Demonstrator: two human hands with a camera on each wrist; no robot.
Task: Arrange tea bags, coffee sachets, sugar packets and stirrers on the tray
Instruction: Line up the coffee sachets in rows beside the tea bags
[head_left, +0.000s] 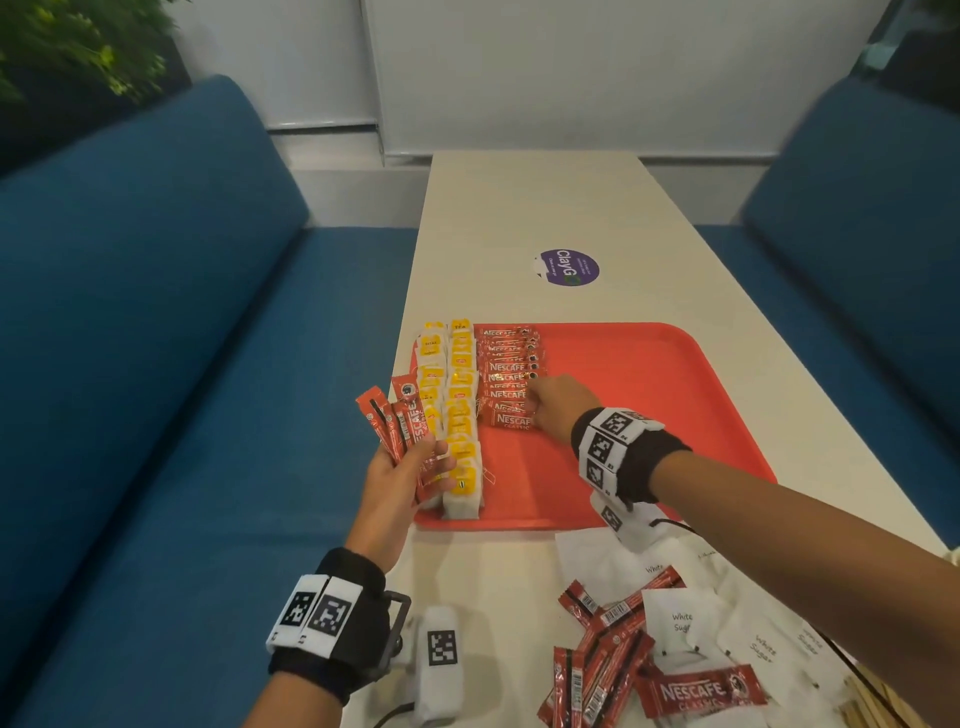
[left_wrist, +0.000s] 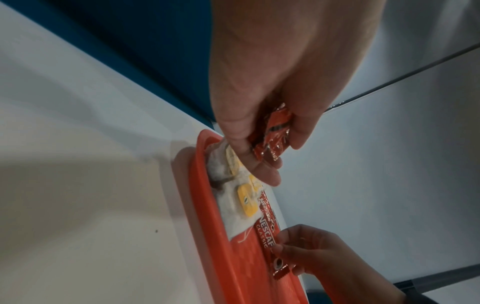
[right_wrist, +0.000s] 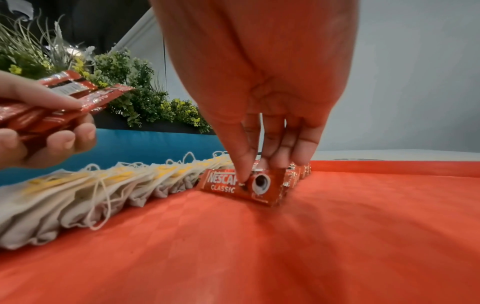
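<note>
1. Fingers of the left hand (head_left: 397, 480) curl round a fan of coffee sachets (head_left: 396, 421), held above the tray's left edge.
2. Right hand (head_left: 558, 408) pinches the nearest sachet (right_wrist: 241, 185) of the coffee row (head_left: 509, 374), thumb and fingertips (right_wrist: 301, 158) pressing it onto the red tray (head_left: 649, 395).
3. Tea bags (head_left: 460, 410) line the tray's left side, beside that row.
4. Closest to the person, loose sachets (head_left: 602, 654) and sugar packets (head_left: 680, 621) lie on the table (head_left: 519, 208).

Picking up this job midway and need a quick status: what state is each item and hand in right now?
tea bags: two rows laid on tray's left.
coffee sachet row: on tray, beside tea bags.
right hand: pinches nearest sachet of row.
left hand: grips sachet bunch.
loose sachets: piled on table.
sugar packets: on table, unplaced.
tray: right part bare.
</note>
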